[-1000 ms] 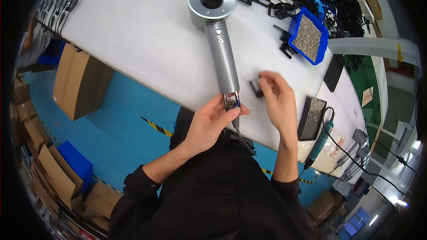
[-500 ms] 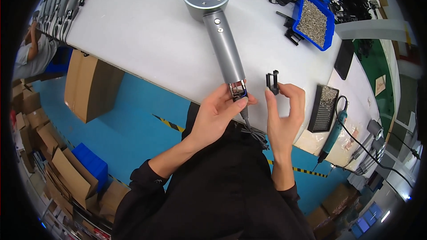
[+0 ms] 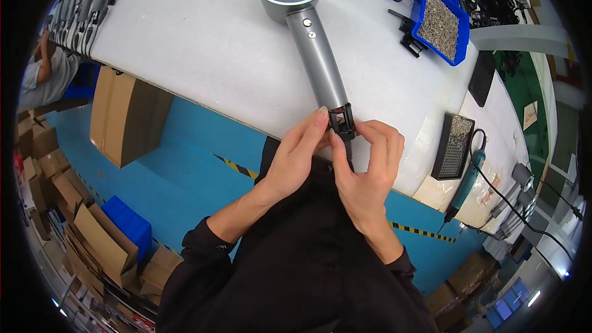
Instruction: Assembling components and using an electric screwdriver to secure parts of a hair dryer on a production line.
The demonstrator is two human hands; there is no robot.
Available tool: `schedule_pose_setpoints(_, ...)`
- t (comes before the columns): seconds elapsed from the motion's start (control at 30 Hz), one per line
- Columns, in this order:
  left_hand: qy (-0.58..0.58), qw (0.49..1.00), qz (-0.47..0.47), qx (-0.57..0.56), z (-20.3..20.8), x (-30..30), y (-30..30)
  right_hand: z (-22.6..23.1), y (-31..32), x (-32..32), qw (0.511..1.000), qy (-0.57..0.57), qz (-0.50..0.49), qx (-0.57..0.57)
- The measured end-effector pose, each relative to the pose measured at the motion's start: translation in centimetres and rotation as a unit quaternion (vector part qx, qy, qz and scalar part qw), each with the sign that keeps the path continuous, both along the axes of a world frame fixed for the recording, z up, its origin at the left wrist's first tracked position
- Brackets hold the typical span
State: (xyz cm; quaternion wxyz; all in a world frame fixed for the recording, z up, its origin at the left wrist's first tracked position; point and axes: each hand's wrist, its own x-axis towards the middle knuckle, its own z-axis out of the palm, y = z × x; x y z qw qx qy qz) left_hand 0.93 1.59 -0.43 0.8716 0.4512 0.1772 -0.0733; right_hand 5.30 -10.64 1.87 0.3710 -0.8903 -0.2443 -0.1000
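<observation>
A grey hair dryer [image 3: 319,58] lies on the white table, its round head away from me and the open lower end of its handle toward me. At that end sits a black plastic bracket [image 3: 345,120], held against the exposed inside of the handle. My left hand [image 3: 295,159] pinches the handle end from the left, thumb along its side. My right hand [image 3: 370,166] has thumb and fingers closed on the bracket from the right. Fingers partly hide the contact. A short piece of the cord shows below the handle end.
A blue tray of small screws [image 3: 439,28] stands at the far right beside loose black brackets [image 3: 412,43]. Nearer on the right are a black screw holder [image 3: 453,148] and a teal electric screwdriver [image 3: 467,185]. More dryers [image 3: 86,9] line the far left. A cardboard box [image 3: 126,117] stands beyond the table edge.
My right hand has moved left and brought the black bracket from the air onto the dryer's handle end. The dryer has shifted slightly right; my left thumb now lies higher along the handle.
</observation>
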Motion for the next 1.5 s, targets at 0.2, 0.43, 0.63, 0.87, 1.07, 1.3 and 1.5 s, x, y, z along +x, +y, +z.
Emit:
schedule_pose_setpoints(0.2, -0.008, 0.999, 0.0, -0.035, 0.1, 0.5, 0.3, 0.3, 0.1, -0.2, 1.0, -0.007, 0.004, -0.023)
schedule_pose_setpoints(0.43, -0.005, 1.0, -0.016, -0.017, 0.2, 0.7, 0.7, -0.6, 0.5, -0.3, 1.0, 0.002, -0.009, 0.026)
schedule_pose_setpoints(0.63, 0.018, 0.999, 0.015, -0.03, 0.5, 1.4, 0.1, -0.3, 0.3, 0.0, 1.0, 0.004, -0.003, -0.012)
schedule_pose_setpoints(0.87, 0.001, 1.0, 0.006, 0.006, 1.1, 1.6, 0.2, -0.7, 0.2, 0.3, 0.998, 0.024, -0.015, 0.061)
schedule_pose_setpoints(1.07, 0.006, 1.0, -0.016, -0.009, 0.6, 1.4, 0.7, -0.8, 0.1, 0.3, 0.999, 0.013, -0.016, 0.044)
schedule_pose_setpoints(1.3, 0.025, 0.998, 0.015, -0.048, 0.6, 1.3, 0.8, -1.0, 0.0, -0.1, 0.985, 0.097, -0.039, 0.134)
schedule_pose_setpoints(1.5, 0.023, 0.998, 0.008, -0.051, 0.3, 1.2, 0.6, -0.8, -0.2, 0.1, 0.987, 0.089, -0.009, 0.135)
